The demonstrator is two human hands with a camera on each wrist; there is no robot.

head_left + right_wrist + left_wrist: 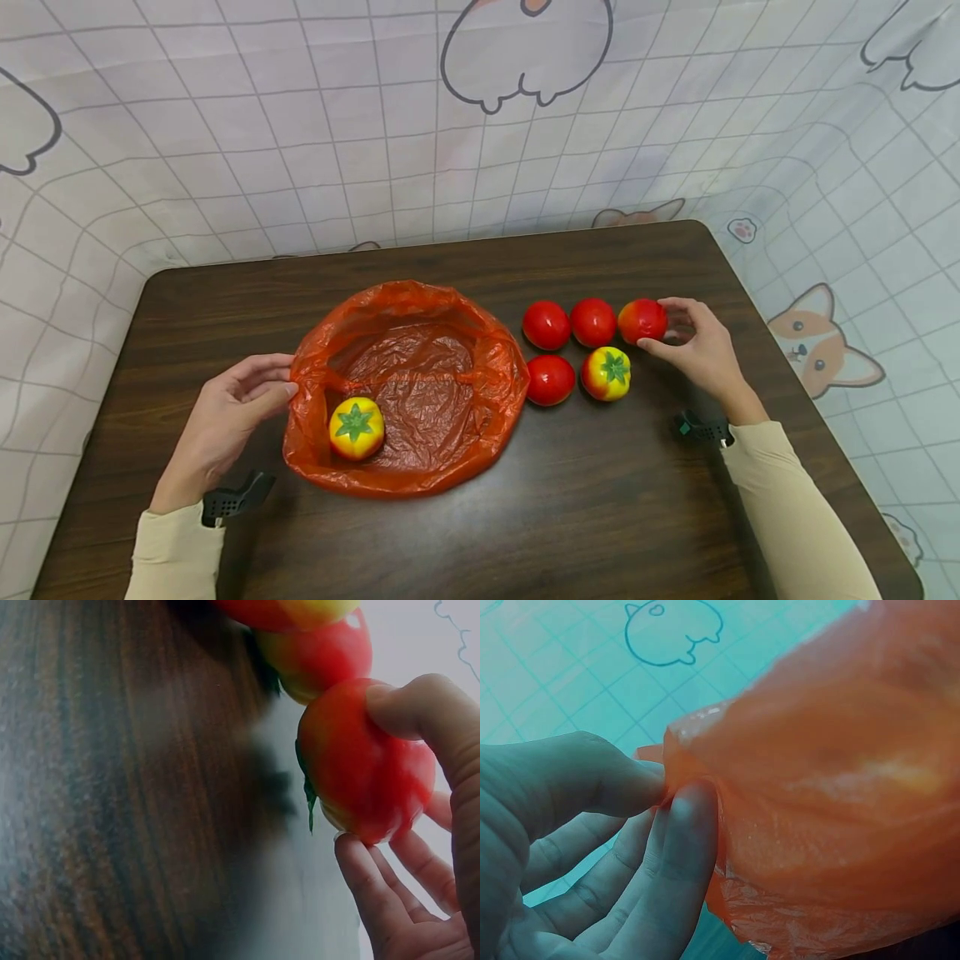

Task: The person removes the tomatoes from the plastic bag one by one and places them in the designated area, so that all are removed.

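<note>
My left hand [232, 417] pinches the left rim of an orange-red plastic bag [408, 482]; thumb and forefinger close on its thin edge in the left wrist view. The bag lies with its mouth spread wide, and one yellow-and-red toy tomato [357, 428], green star-shaped stem up, sits in its lower left. Over on the right, my right hand [701, 342] grips a red toy tomato [642, 321] at the right end of the back row. In the right wrist view its thumb presses one side of that tomato [364, 761] and the fingertips the other, with a green leaf showing.
Two red tomatoes [547, 325] continue the back row to the left. In front lie another red one [551, 380], right against the bag's edge, and a yellow-red one [606, 374] showing its green stem. A grid-patterned cloth [337, 125] hangs behind the dark wooden table [570, 508].
</note>
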